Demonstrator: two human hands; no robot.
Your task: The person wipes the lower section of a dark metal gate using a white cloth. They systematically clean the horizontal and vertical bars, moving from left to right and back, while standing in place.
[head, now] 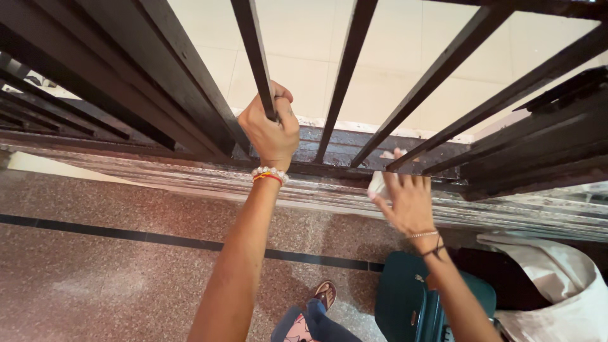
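Left hand [272,130]: gripping a dark gate bar [256,57], fingers clamped round it.
Right hand [408,202]: pressing a white cloth [379,183] against the gate's bottom rail [342,155], fingers spread.
Risk: cloth may be slipping through the bars if pressure eases.

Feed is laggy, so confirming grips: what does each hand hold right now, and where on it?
Left hand is wrapped around a dark vertical bar of the grille, low down near the sill. Right hand presses a white cloth against the lower rail, fingers spread.

Speckled reddish floor [95,266] with a thin dark inlay stripe [126,235] across it. Dark green chair [405,304] lower right, white bag [563,285] just beside it. Sandalled foot [324,294] at the bottom.
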